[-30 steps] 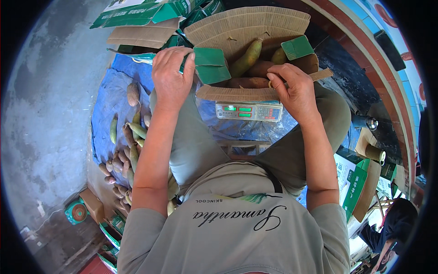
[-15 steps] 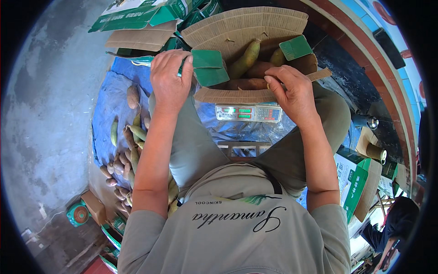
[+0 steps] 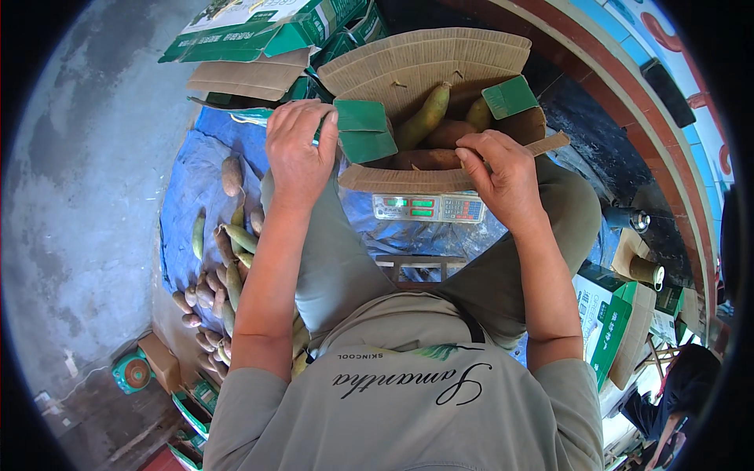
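An open cardboard box [image 3: 440, 180], brown inside with green flaps, stands in front of me. In it lie long green radish-like roots [image 3: 426, 118] and reddish-brown roots like sweet potatoes [image 3: 428, 160]. My right hand [image 3: 503, 174] is closed on the box's near edge toward the right, thumb and forefinger over the cardboard. Beside the left green flap [image 3: 366, 131], my left hand [image 3: 301, 151] has its fingers bent and closed, with the thumb close to the flap. What those fingers hold is hidden. A scale's display panel [image 3: 429, 208] with lit green digits shows just below the box.
Several loose roots [image 3: 228, 294] lie on a blue sheet [image 3: 184, 169] to my left. Green and white cartons [image 3: 259, 35] are stacked at the far left. Another open carton [image 3: 601, 318] stands by my right elbow, near a can [image 3: 646, 268]. A person [image 3: 683, 392] is at the lower right.
The whole view has shifted slightly, so the box, scale and cartons sit lower in it. Both hands keep their places at the box.
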Available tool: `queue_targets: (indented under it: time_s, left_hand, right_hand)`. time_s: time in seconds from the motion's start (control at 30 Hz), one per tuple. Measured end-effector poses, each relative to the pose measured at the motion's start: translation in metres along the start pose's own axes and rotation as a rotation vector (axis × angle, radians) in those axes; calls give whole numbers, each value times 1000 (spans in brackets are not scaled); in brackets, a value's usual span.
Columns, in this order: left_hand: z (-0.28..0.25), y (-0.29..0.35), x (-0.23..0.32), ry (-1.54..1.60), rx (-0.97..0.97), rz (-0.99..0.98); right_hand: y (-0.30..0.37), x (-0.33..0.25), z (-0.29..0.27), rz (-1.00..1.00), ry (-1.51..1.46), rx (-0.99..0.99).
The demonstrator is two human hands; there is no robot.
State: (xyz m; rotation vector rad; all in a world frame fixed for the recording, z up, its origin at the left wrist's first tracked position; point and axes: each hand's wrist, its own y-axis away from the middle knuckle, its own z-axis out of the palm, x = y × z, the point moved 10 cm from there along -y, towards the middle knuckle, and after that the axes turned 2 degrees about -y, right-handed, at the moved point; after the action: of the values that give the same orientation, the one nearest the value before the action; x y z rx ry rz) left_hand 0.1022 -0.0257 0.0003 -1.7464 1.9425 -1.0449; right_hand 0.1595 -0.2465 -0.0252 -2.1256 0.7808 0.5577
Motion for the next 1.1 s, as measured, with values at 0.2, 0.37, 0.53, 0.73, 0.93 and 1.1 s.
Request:
queue_targets:
  time_s: [0.2,0.37,0.53,0.73,0.93,1.1]
  left_hand:
    - [1,0,0,-4,-4,2]
    - [1,0,0,-4,-1,4]
    - [0,-1,2,-5,0,7]
    - [1,0,1,-11,6,16]
    - [0,0,2,-6,7,9]
    - [0,-1,1,-5,6,6]
  right_hand:
    - [0,-1,1,-12,-13,-10]
    - [0,-1,-1,-13,-12,6]
    - [0,-1,-2,-19,-11,7]
    - [0,-1,-3,-30,-16,16]
    - [0,-1,-3,-15,-15,8]
    - [1,-1,-3,-14,-20,6]
